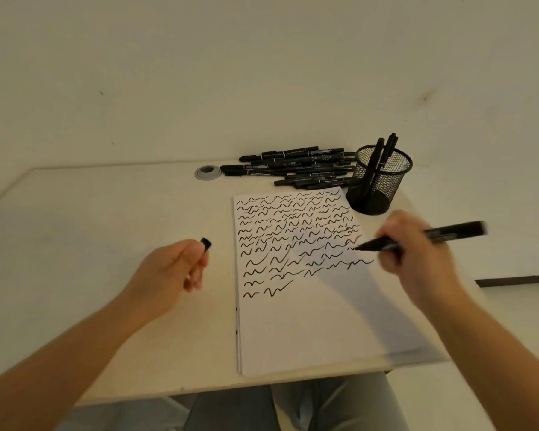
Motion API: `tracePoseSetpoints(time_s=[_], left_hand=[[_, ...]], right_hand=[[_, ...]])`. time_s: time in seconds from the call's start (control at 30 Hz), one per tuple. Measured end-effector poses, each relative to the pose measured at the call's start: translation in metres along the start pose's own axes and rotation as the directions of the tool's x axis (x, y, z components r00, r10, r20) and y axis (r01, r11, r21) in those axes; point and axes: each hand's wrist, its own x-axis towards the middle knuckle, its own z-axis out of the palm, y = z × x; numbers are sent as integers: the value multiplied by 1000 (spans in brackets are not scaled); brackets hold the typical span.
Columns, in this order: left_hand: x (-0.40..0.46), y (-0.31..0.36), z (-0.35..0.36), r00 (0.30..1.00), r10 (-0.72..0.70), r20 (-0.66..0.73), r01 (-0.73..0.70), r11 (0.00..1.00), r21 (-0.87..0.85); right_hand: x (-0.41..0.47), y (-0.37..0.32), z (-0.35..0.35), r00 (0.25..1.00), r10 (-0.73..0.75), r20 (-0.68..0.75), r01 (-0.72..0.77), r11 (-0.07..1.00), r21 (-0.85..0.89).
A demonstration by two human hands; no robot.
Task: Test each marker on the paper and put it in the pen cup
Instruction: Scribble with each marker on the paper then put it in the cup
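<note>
While the left hand (175, 269) pinches a cap (206, 243), the right hand (411, 253) grips an uncapped marker (430, 236). Its tip meets the scribbled paper (308, 321) beside the pen cup (378, 181).

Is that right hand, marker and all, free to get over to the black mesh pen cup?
Probably yes. The right hand grips the uncapped black marker just in front of the black mesh pen cup, with only bare table between them, and the cup's mouth is mostly open.

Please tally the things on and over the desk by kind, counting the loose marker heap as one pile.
Marker in hand: 1
Marker cap in hand: 1
Markers in the mesh pen cup: about 3
Pile of loose markers: 1
Mesh pen cup: 1
Paper stack: 1
Grommet: 1
Total: about 9
</note>
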Motion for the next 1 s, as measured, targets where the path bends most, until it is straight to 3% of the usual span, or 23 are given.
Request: tracePoseSetpoints(time_s=[0.1,0.17,0.2,0.27,0.37,0.53,0.77,0.87,1.0], left_hand=[[10,4,16,996,72,58,-75,996,55],[13,6,33,985,102,137,-116,988,98],[14,5,38,980,109,164,-130,984,122],[17,1,41,974,119,194,-150,977,153],[15,-1,39,967,153,202,-185,971,149],[14,-1,38,967,173,186,-203,967,156],[13,1,38,971,163,176,-195,963,185],[13,1,38,972,154,178,-186,965,183],[14,0,39,972,144,187,-176,969,171]], right_hand=[[-23,17,41,951,101,292,-1,946,-324],[-37,24,63,876,155,456,17,936,-352],[-41,28,68,874,159,460,2,944,-330],[-44,34,69,927,123,355,-26,963,-268],[-47,42,68,980,45,195,21,946,-323],[-52,45,72,917,62,393,127,890,-438],[-52,47,70,955,7,297,126,897,-423],[-50,49,64,978,-34,208,126,885,-448],[-33,40,44,994,-94,-61,66,934,-351]])
